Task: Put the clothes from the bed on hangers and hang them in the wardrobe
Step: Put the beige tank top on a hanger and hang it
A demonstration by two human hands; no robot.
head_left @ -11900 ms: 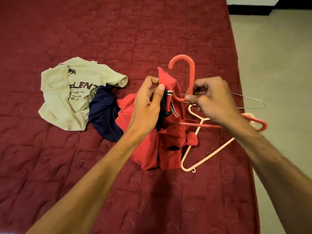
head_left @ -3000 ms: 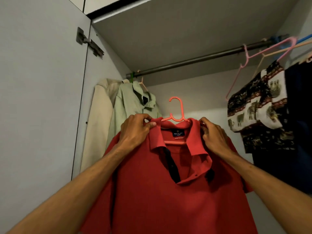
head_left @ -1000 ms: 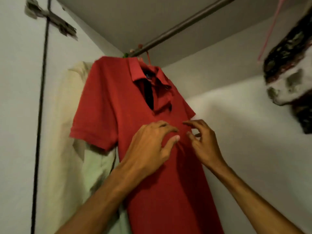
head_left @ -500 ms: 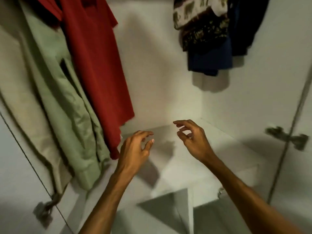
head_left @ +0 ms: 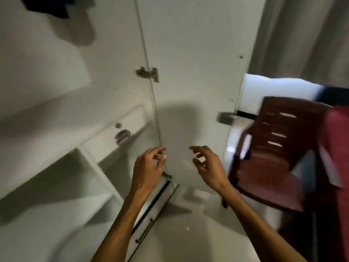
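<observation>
Nothing is held in the left grip (head_left: pixel 149 167) or the right grip (head_left: pixel 207 167); both are seen half-open, fingers loosely curled, before the wardrobe door (head_left: pixel 188 53), presumably freed for the next garment. No loose clothes are shown. Only the red bed (head_left: pixel 336 140) edge is glimpsed, well right of the right grip, past a chair (head_left: pixel 273 167).

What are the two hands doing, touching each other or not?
Apart. The head view shows a clear strip of pale wardrobe door between the left hand and the right hand; none of their fingers meet.
</observation>
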